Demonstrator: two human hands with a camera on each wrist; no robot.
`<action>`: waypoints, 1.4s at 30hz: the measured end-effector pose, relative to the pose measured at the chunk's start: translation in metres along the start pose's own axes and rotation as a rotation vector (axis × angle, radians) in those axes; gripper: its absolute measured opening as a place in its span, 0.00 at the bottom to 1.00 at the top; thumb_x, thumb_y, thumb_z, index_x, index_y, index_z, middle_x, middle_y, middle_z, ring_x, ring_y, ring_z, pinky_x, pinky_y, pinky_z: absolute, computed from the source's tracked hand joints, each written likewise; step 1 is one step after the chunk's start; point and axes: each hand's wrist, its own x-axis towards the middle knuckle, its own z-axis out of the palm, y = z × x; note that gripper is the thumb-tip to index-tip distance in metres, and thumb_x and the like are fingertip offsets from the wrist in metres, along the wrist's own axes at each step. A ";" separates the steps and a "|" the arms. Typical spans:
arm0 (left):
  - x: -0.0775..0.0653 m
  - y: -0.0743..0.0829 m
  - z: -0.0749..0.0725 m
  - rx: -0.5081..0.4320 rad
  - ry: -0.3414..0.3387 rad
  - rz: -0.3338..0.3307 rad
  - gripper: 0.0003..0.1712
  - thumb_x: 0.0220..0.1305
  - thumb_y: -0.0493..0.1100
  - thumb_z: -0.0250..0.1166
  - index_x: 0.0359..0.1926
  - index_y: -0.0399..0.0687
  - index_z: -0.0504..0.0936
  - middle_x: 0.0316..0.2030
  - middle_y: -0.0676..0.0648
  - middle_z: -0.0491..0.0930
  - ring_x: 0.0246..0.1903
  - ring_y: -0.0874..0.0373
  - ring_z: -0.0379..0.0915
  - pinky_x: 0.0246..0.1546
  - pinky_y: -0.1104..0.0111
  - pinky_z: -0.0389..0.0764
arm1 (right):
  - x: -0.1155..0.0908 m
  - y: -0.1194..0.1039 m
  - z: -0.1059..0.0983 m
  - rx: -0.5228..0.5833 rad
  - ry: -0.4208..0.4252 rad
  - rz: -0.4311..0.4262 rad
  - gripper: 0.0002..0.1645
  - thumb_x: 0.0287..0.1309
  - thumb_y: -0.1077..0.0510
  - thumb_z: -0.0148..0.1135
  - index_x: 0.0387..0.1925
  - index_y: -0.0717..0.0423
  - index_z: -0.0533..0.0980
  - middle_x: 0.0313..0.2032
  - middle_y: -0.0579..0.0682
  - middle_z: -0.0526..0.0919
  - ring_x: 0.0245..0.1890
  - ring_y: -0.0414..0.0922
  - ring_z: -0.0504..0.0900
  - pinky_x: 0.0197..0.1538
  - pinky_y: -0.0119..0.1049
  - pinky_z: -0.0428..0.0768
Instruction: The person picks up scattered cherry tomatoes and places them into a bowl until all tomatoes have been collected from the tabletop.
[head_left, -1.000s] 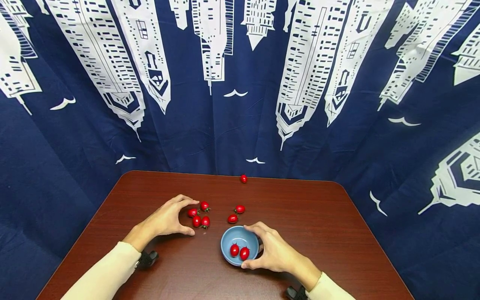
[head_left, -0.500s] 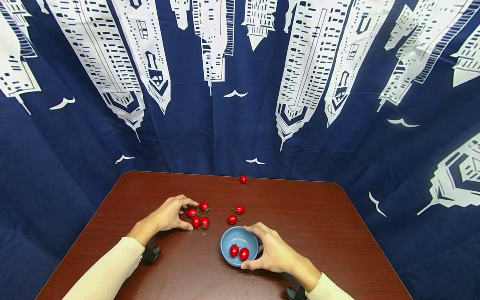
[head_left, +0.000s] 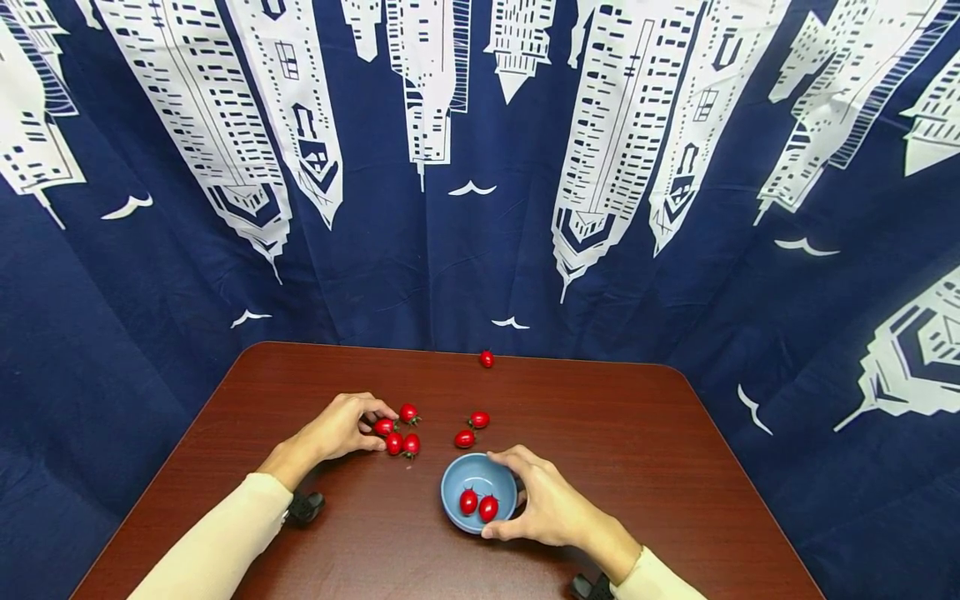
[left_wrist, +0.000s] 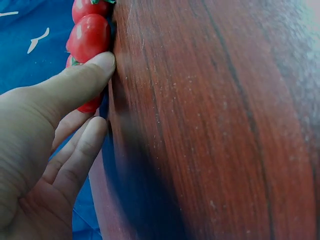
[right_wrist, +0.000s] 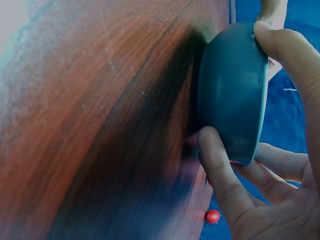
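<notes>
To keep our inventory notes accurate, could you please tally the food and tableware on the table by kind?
Blue bowl: 1
Red tomatoes: 9 (2 in the bowl, 7 outside it)
Total: 10

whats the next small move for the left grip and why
Probably pinch the nearest cherry tomato with the left grip: it appears to lie between thumb and fingertips, while the right grip holds the blue bowl, where two tomatoes sit.

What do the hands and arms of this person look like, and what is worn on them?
The left hand and right hand are without gloves. Plain cream long sleeves cover the forearms, and a small black device shows at each wrist.
</notes>
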 end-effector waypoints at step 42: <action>-0.004 0.008 -0.010 0.068 0.116 -0.037 0.18 0.61 0.36 0.90 0.51 0.43 0.96 0.40 0.49 0.93 0.38 0.59 0.91 0.42 0.71 0.93 | -0.001 0.000 0.001 0.002 0.014 -0.014 0.60 0.53 0.37 0.95 0.78 0.61 0.78 0.62 0.50 0.86 0.57 0.43 0.90 0.49 0.26 0.93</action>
